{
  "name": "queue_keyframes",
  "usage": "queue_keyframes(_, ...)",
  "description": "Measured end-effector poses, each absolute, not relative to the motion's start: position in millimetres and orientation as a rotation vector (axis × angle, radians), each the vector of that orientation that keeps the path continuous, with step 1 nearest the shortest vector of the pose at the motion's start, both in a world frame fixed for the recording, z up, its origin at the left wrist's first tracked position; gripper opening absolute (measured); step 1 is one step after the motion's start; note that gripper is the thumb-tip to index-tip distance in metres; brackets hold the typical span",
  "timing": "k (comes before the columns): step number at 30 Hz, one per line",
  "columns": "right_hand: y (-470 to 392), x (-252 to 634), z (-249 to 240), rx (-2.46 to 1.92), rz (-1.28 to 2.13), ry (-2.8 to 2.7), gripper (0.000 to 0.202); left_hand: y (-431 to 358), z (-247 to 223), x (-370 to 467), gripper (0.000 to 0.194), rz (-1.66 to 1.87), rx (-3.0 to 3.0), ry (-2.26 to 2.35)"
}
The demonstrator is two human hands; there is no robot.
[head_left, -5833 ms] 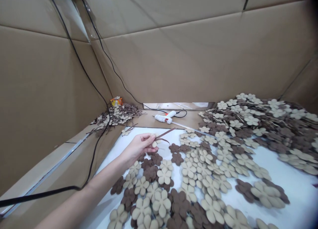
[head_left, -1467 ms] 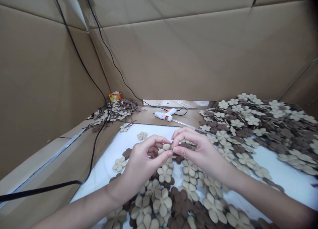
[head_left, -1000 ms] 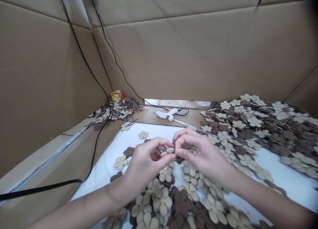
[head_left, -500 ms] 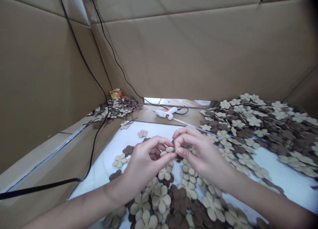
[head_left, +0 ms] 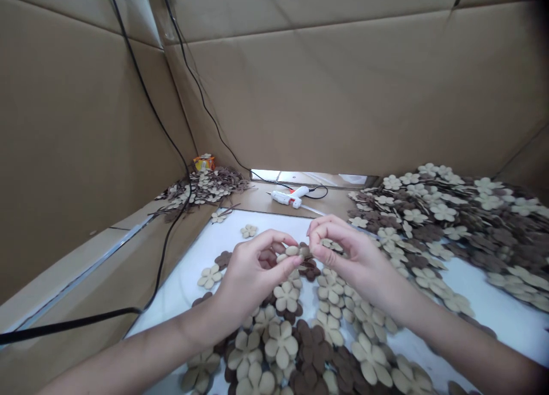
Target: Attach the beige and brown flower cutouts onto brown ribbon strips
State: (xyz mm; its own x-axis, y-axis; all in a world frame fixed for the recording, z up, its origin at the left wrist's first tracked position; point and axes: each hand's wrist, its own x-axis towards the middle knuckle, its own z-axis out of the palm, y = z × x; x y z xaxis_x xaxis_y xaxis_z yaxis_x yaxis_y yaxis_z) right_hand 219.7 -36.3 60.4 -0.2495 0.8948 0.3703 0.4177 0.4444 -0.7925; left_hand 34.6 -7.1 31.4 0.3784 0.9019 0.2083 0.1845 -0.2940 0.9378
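My left hand (head_left: 253, 263) pinches a beige flower cutout (head_left: 292, 251) between thumb and fingertips, its petals pointing right. Just right of it, my right hand (head_left: 349, 249) has its thumb and fingers pressed together at the petal edge. Whether those fingertips grip the petal or some small thing is hidden. Below both hands, beige flower cutouts (head_left: 281, 343) and dark brown flower cutouts (head_left: 313, 343) lie in overlapping heaps on a white board (head_left: 180, 280).
A white glue gun (head_left: 285, 198) lies behind the hands, its black cord (head_left: 214, 120) running up the cardboard wall (head_left: 300, 98). A big flower pile (head_left: 446, 212) fills the right. At back left are a smaller pile (head_left: 206, 186) and an orange packet (head_left: 204, 162). Another black cable (head_left: 160, 263) crosses the left side.
My right hand has drawn slightly right, away from my left fingers, so more of the flower's petals show. My left hand keeps its pinch. The view has shifted slightly.
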Motion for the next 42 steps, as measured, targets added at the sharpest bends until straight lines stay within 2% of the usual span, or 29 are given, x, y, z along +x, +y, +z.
queue_keyframes(10,-35.6,218.3,58.4,-1.131,0.615,-1.904,0.009,-9.0,33.1,35.4,0.025,0.982,1.736,0.983)
queue_keyframes(25,-27.4,223.4,55.1,-1.101,0.906,-1.889,0.020,-11.5,30.4,35.8,0.020,1.035,1.961,0.982)
queue_keyframes(34,-32.1,220.8,53.7,-1.152,0.670,-1.985,0.013,-10.9,28.7,37.2,0.019,0.993,1.893,0.979)
queue_keyframes(42,-32.5,220.0,53.1,-1.141,0.691,-1.993,0.013,-8.7,28.7,37.0,0.027,0.895,1.721,0.958)
